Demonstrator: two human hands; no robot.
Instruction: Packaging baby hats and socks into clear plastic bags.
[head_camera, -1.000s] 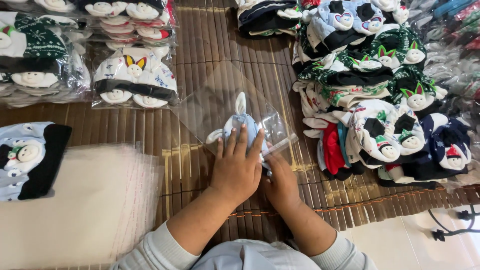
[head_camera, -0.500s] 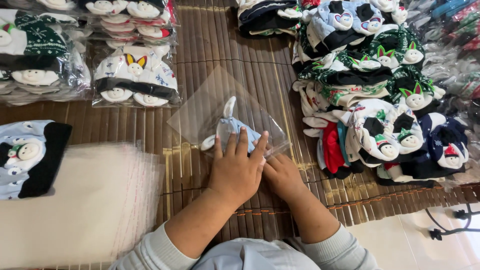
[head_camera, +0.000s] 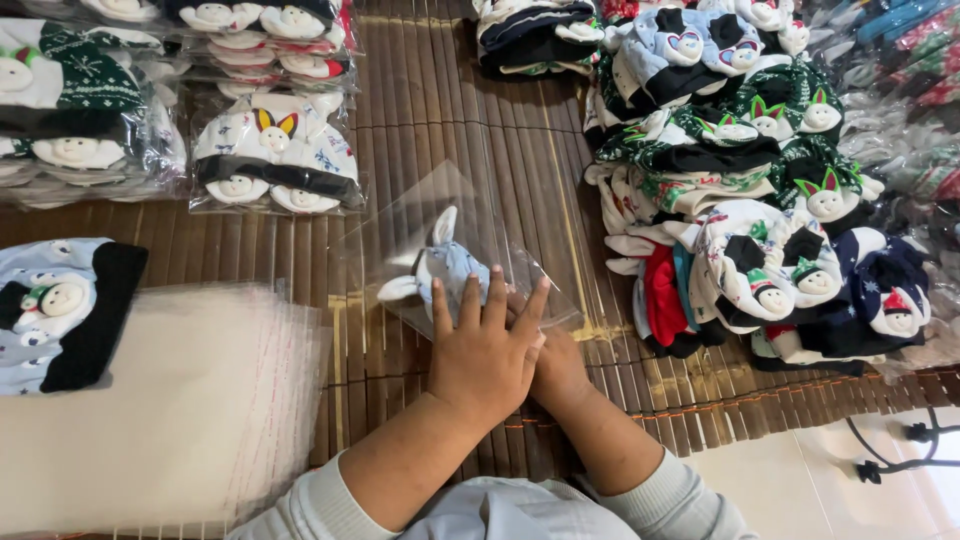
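Note:
A clear plastic bag (head_camera: 440, 215) lies on the bamboo mat (head_camera: 480, 130) with a light blue sock with white ears (head_camera: 440, 265) inside it. My left hand (head_camera: 485, 350) presses flat on the bag's near end, fingers spread over the sock. My right hand (head_camera: 560, 365) sits just beside and partly under the left, at the bag's near right edge; its fingers are hidden.
A stack of empty clear bags (head_camera: 150, 400) lies at the left. A blue and black sock (head_camera: 60, 310) sits beside it. Bagged socks (head_camera: 275, 150) are piled at the back left, loose patterned socks (head_camera: 760, 200) at the right. Black cables (head_camera: 900, 450) lie on the floor.
The bag with the sock has turned and shifted left. My left hand has slid further onto it, and my right hand has tucked in beside the left.

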